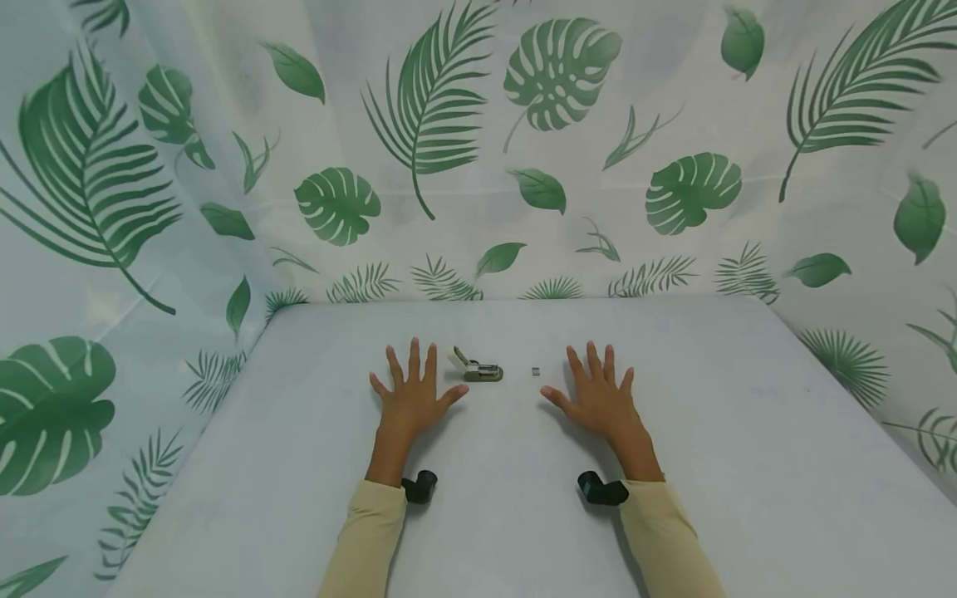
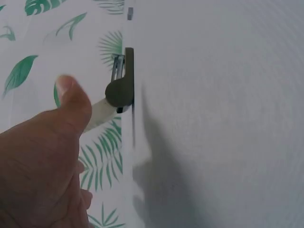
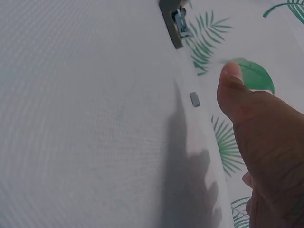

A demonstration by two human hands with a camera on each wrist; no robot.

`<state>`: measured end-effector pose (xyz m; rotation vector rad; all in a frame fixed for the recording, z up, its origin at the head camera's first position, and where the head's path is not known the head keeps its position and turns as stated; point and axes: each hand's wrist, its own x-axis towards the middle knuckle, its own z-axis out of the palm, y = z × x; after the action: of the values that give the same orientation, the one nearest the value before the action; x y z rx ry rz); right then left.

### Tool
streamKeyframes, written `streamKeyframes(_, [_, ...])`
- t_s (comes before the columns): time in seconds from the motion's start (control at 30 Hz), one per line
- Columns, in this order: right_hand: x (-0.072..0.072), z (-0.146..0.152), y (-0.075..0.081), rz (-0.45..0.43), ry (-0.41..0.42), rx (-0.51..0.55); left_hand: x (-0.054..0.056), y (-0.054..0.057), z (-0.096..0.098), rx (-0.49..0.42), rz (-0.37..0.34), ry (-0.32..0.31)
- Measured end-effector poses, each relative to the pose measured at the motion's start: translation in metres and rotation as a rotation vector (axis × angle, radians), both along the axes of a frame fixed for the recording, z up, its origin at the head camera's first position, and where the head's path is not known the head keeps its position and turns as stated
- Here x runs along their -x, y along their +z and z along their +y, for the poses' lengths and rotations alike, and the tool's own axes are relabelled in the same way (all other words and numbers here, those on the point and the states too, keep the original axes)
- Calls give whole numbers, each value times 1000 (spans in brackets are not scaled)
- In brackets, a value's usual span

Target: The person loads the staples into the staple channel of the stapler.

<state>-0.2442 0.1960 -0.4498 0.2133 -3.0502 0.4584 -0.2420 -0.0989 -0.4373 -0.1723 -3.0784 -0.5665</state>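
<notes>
We scan all the views and find no lettering, brand, number or sign that can be read. The stapler (image 1: pixel 478 369) lying open on the table (image 1: pixel 748 432) shows no legible mark, and the small grey piece (image 1: pixel 535 371) beside it is too tiny to show any. The backdrop (image 1: pixel 449 166) carries only green leaf prints, no words.

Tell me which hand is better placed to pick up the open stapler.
Left, probably. The left hand lies flat with its thumb just short of the stapler. The right hand, also flat, is farther away, with the small grey block lying between it and the stapler.
</notes>
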Motion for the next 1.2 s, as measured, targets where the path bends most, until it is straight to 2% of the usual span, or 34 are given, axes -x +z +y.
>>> streamKeyframes(0.23, [2, 0, -8, -1, 12, 5, 5, -5, 0, -171, -14, 47])
streamKeyframes(0.47, [0, -4, -11, 19, 24, -7, 13, -9, 5, -514, 24, 54])
streamKeyframes(0.57, [-1, -7, -11, 14, 26, -6, 17, -14, 8, -654, -9, 60])
streamKeyframes(0.67, [-2, -8, -12, 1, 24, -16, 21, -22, 11, -740, -39, 44])
streamKeyframes(0.7, [-2, -8, -13, -2, 23, -18, 22, -24, 13, -755, -42, 35])
streamKeyframes(0.8, [-1, -7, -15, -7, 20, -33, 24, -29, 18, -725, -19, 4])
streamKeyframes(0.9, [-1, -7, -16, -13, 13, -38, 26, -30, 23, -699, 12, 1])
streamKeyframes(1.2, [3, -8, -17, -50, 18, -54, 27, -26, 32, -721, 32, 107])
